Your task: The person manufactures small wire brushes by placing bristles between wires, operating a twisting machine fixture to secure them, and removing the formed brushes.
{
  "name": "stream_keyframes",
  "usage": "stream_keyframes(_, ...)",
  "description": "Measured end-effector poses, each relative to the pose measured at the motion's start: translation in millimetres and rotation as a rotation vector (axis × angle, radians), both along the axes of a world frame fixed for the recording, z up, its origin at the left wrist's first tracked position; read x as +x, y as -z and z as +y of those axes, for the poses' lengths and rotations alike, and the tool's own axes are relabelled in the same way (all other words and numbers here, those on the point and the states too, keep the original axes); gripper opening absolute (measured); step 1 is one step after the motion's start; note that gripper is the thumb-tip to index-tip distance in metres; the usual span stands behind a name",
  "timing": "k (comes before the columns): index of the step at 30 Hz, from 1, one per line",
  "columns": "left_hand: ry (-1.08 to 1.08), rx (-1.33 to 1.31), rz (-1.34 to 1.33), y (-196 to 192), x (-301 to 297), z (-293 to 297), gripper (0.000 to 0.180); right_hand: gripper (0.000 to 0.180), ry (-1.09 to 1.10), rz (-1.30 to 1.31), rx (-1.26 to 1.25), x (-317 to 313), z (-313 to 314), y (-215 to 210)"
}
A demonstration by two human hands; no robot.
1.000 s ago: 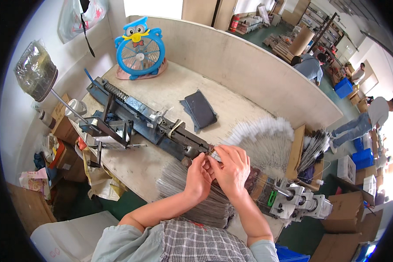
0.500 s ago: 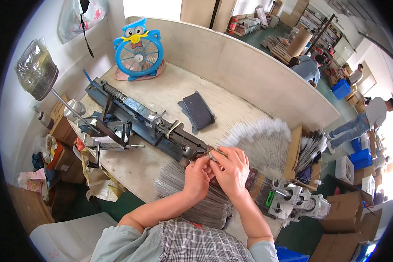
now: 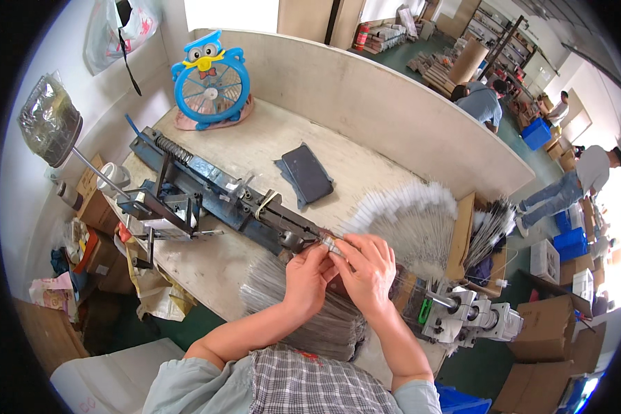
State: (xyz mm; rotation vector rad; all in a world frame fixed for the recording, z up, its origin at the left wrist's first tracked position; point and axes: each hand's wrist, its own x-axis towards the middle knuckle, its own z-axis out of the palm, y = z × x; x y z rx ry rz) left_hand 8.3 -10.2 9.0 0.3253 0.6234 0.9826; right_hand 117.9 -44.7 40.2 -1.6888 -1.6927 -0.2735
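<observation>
In the head view, the right hand [image 3: 366,270] pinched a small pale piece [image 3: 332,246] at the end of the metal fixture [image 3: 205,176], toward the desk's [image 3: 217,269] near edge; the left hand's [image 3: 306,277] fingertips bunched beside it, whether gripping anything I could not tell. A slack pinch could have dropped the piece among the thin wires [image 3: 334,323] heaped along that edge; a brushing forearm could have bent them. Red marks on the plaid apron [image 3: 324,383] and hanging bag [image 3: 110,34] were illegible.
</observation>
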Motion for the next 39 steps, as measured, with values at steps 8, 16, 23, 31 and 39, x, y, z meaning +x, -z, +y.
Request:
stream_keyframes(8, 0.012, -0.005, 0.022, -2, 0, -1, 0.016, 0.021, -0.022, 0.03, -0.009, 4, -2, -5)
stream_keyframes(16, 0.031, 0.004, 0.018, -5, -1, 0, 0.014, 0.022, -0.033, 0.033, -0.017, 8, -5, -4)
stream_keyframes(23, 0.029, 0.011, 0.039, -7, -1, 0, 0.012, 0.023, -0.036, 0.03, -0.015, 8, -5, -5)
stream_keyframes(31, 0.024, 0.008, 0.078, -14, 1, 0, 0.009, 0.021, -0.027, 0.037, 0.033, 8, -5, -4)
stream_keyframes(39, 0.026, 0.02, 0.097, -10, 1, 0, 0.008, 0.02, -0.032, 0.026, -0.029, 13, -8, 1)
